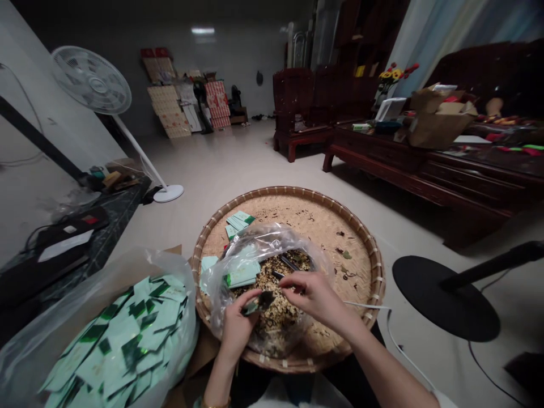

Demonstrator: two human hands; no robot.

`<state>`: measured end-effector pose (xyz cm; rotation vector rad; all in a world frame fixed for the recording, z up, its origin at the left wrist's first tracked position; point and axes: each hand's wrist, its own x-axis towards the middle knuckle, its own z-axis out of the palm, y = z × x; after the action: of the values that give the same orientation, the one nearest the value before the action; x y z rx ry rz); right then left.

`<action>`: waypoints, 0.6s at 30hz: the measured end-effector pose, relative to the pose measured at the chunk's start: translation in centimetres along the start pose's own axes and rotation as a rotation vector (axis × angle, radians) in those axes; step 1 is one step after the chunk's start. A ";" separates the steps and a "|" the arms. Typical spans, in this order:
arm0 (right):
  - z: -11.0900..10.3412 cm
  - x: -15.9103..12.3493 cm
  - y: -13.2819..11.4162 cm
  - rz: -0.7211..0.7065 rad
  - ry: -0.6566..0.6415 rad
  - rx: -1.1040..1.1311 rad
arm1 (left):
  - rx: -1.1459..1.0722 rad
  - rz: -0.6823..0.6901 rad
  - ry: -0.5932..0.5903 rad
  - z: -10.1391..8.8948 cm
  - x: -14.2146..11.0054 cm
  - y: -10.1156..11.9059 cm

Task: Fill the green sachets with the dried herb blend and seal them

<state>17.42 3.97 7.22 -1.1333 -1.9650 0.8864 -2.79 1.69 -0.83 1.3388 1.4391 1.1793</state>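
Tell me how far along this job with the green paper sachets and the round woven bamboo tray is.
Much looks done: pale green sachets fill the clear plastic bag at lower left. In hand: the left hand grips one sachet with a dark scoop, while the right hand pinches above the mix. Remaining: loose tan dried flakes sit in the open clear bag on the round woven bamboo tray.

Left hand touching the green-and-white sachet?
Touching. The head view shows the left hand pinching the green-and-white sachet between its fingers, above the bamboo tray.
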 end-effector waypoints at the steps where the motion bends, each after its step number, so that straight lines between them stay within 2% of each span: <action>1: 0.1 -0.2 0.0 -0.022 -0.005 0.002 | -0.029 0.002 0.002 0.0 -0.1 0.3; 5: 0.3 -1.0 -0.7 -0.166 -0.058 0.033 | -0.109 0.007 -0.007 0.1 -0.3 1.2; 7: 0.6 -1.0 -1.0 -0.177 -0.095 0.041 | -0.105 0.009 -0.021 0.3 -0.3 1.5; 10: 1.7 -0.7 -0.6 -0.077 -0.064 0.049 | -0.069 -0.015 -0.068 0.7 -0.4 1.7; 13: 2.9 -0.2 0.7 0.044 -0.008 0.056 | -0.116 -0.109 -0.123 1.1 -0.6 1.7; 18: 4.1 0.0 3.0 0.255 0.018 0.269 | -0.258 -0.220 -0.092 1.5 -0.7 1.8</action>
<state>15.36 4.26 2.61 -1.2415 -1.6478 1.2286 -0.89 1.15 0.54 1.0173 1.2830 1.1008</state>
